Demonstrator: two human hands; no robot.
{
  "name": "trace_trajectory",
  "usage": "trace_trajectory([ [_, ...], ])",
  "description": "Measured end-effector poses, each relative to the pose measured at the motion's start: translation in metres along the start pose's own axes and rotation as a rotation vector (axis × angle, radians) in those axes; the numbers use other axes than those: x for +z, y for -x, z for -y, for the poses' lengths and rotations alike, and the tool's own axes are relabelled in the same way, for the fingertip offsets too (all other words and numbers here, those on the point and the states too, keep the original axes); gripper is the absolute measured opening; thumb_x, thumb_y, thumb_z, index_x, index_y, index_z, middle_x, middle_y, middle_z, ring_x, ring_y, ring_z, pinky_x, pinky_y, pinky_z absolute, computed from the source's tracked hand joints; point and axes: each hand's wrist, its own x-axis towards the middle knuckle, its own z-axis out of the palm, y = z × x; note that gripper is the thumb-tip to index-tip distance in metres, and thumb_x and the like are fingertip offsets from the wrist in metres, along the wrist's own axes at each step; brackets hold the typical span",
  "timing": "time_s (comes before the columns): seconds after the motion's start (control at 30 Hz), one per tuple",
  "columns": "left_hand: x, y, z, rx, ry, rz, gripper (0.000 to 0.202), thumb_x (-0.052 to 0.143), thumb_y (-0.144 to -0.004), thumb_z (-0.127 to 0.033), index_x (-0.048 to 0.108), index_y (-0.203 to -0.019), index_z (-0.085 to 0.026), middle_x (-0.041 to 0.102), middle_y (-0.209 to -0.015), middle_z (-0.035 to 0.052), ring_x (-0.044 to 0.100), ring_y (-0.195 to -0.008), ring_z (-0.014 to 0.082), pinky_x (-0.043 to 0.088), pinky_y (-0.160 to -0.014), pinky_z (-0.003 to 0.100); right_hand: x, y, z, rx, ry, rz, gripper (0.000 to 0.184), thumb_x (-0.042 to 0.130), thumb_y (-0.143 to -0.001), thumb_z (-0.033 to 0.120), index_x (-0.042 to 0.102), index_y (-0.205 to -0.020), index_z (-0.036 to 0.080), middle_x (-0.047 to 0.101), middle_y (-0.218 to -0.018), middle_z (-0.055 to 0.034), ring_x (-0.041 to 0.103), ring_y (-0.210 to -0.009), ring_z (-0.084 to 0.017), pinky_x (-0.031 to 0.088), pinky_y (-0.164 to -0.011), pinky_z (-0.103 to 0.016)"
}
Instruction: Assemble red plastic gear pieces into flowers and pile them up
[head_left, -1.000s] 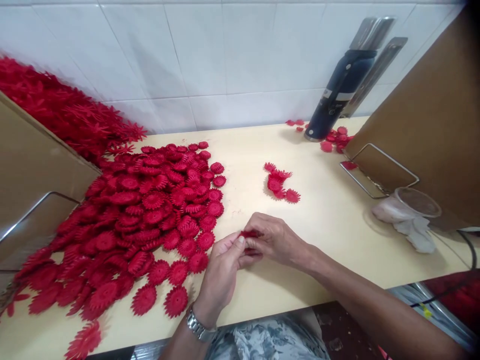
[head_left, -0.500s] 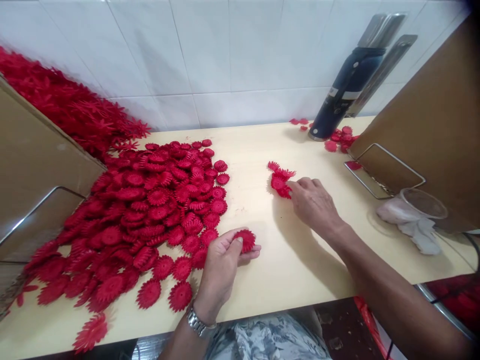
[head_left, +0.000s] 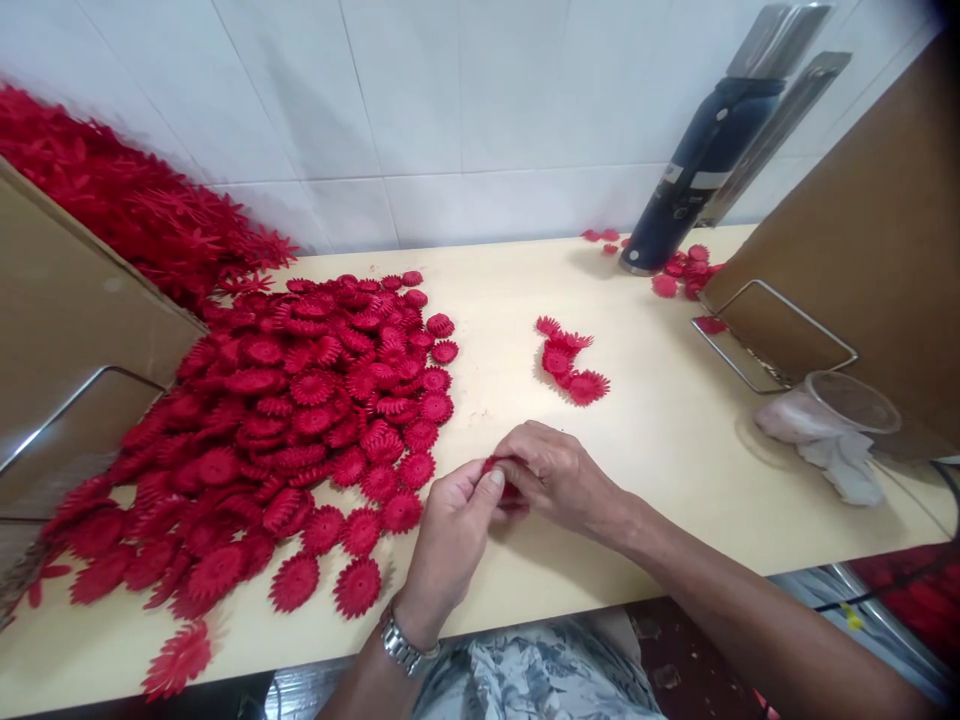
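Observation:
Near the front of the table, my left hand is closed on a red flower-shaped piece, thumb on top. My right hand meets it there, its fingers pinched on the same piece and covering most of it. Left of my hands spreads a big heap of red toothed flower discs. Beyond my right hand lies a small cluster of red flower pieces, apart from both hands.
A cardboard box with loose red petals behind it stands left. At the right are a dark blue flask, another cardboard box, a wire handle and a clear plastic cup with crumpled white material.
My right hand has left the small cluster and come down-left to my left hand, closing on the piece held there. The cluster's nearest piece is now uncovered.

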Motion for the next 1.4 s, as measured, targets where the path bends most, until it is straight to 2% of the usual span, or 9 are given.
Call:
trace_trajectory([
  [0.2,-0.001,0.000,0.006,0.008,-0.125,-0.064,0.018,0.051,-0.079,-0.027,0.062,-0.080,-0.013,0.067,-0.074,0.0055,0.064,-0.070,0.0171,0.052,-0.063,0.027,0.000,0.003,-0.001,0.106,0.347,0.036,0.021,0.037,-0.082,0.007,0.056,-0.076,0.014,0.058,-0.062,-0.0048,0.049,-0.056,-0.015,0.038,-0.052,-0.025],
  [0.4,0.000,0.005,-0.005,-0.104,0.023,-0.185,0.020,0.057,-0.073,-0.026,0.060,-0.086,-0.010,0.067,-0.067,0.0061,0.065,-0.059,0.0165,0.053,-0.057,0.027,-0.049,-0.002,-0.050,0.421,0.783,-0.011,0.025,0.041,-0.080,0.005,0.062,-0.093,0.011,0.063,-0.087,-0.0149,0.055,-0.081,-0.026,0.043,-0.065,-0.035],
  [0.53,0.001,0.004,-0.007,-0.077,0.057,-0.157,0.019,0.061,-0.072,-0.026,0.061,-0.084,-0.011,0.066,-0.068,0.0046,0.065,-0.060,0.0155,0.053,-0.059,0.026,-0.051,-0.003,-0.034,0.262,0.472,-0.008,0.023,0.053,-0.083,0.024,0.059,-0.104,0.017,0.059,-0.105,-0.0131,0.051,-0.098,-0.027,0.043,-0.078,-0.040],
  [0.63,0.003,0.003,-0.005,-0.039,0.100,-0.063,0.018,0.057,-0.077,-0.029,0.062,-0.076,-0.011,0.065,-0.069,0.0044,0.063,-0.063,0.0139,0.052,-0.061,0.026,-0.028,-0.003,-0.006,0.158,0.011,0.122,0.015,0.059,-0.080,0.027,0.057,-0.091,0.017,0.059,-0.083,-0.0048,0.055,-0.076,-0.015,0.046,-0.066,-0.026],
  [0.73,0.002,0.005,-0.003,-0.036,0.138,-0.011,0.021,0.054,-0.080,-0.031,0.062,-0.078,-0.012,0.067,-0.071,0.0056,0.063,-0.066,0.0147,0.052,-0.064,0.027,-0.009,-0.002,0.004,0.121,-0.133,0.120,0.007,0.057,-0.081,0.022,0.054,-0.079,0.016,0.053,-0.071,-0.0004,0.050,-0.062,-0.010,0.040,-0.056,-0.021],
  [1.03,0.000,0.005,0.006,-0.019,-0.066,-0.022,0.023,0.053,-0.080,-0.035,0.062,-0.081,-0.013,0.068,-0.072,0.0037,0.064,-0.062,0.0152,0.053,-0.060,0.027,-0.003,0.003,0.008,0.107,0.038,0.054,0.025,0.039,-0.089,0.017,0.054,-0.070,0.016,0.056,-0.062,-0.0020,0.051,-0.055,-0.010,0.038,-0.054,-0.021],
  [1.17,0.002,0.006,0.004,-0.052,-0.113,-0.064,0.026,0.054,-0.078,-0.037,0.060,-0.075,-0.012,0.067,-0.064,0.0047,0.065,-0.058,0.0168,0.053,-0.056,0.027,-0.016,0.002,-0.015,0.195,0.318,-0.081,0.027,0.035,-0.088,0.013,0.055,-0.069,0.015,0.055,-0.060,-0.0037,0.048,-0.053,-0.013,0.036,-0.050,-0.023],
  [1.3,0.000,0.007,0.000,-0.085,-0.052,-0.150,0.024,0.057,-0.075,-0.034,0.061,-0.076,-0.011,0.068,-0.066,0.0076,0.066,-0.061,0.0171,0.054,-0.059,0.028,-0.050,0.003,-0.048,0.382,0.719,-0.082,0.023,0.040,-0.083,0.010,0.060,-0.096,0.013,0.062,-0.086,-0.0138,0.053,-0.079,-0.024,0.040,-0.065,-0.034],
  [1.4,0.000,0.004,0.000,-0.108,-0.030,-0.144,0.024,0.057,-0.075,-0.034,0.061,-0.075,-0.010,0.067,-0.066,0.0073,0.066,-0.063,0.0171,0.053,-0.060,0.027,-0.059,0.004,-0.041,0.333,0.643,-0.035,0.025,0.051,-0.083,0.021,0.057,-0.107,0.017,0.058,-0.105,-0.0151,0.049,-0.097,-0.029,0.040,-0.076,-0.042],
])
